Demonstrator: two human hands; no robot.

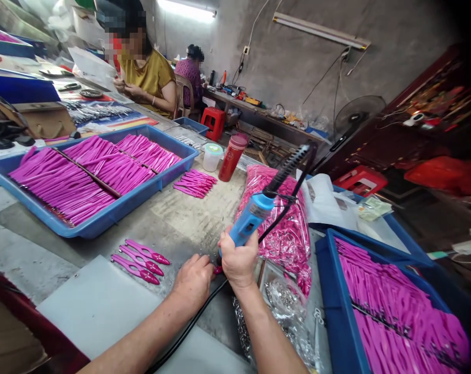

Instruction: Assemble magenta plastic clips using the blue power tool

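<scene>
My right hand [239, 259] is wrapped round a blue electric screwdriver [251, 218], held tilted with its black cable end up; its tip is hidden low behind the hands. Close beside it, my left hand [194, 283] is closed low over the table, and a small magenta end of a clip [218, 269] shows at its fingertips. Most of that piece is hidden. Left of my left hand lie three magenta clips [139, 261] side by side. Further back on the table is a bunch of similar magenta pieces [195, 183].
A blue tray [142, 193] of magenta pieces stands at left, another blue bin [338, 306] at right. A bag of pink parts [285, 234] and a bag of small metal parts [284, 298] lie near my right arm. A red bottle [232, 158] stands behind. Two people sit further back.
</scene>
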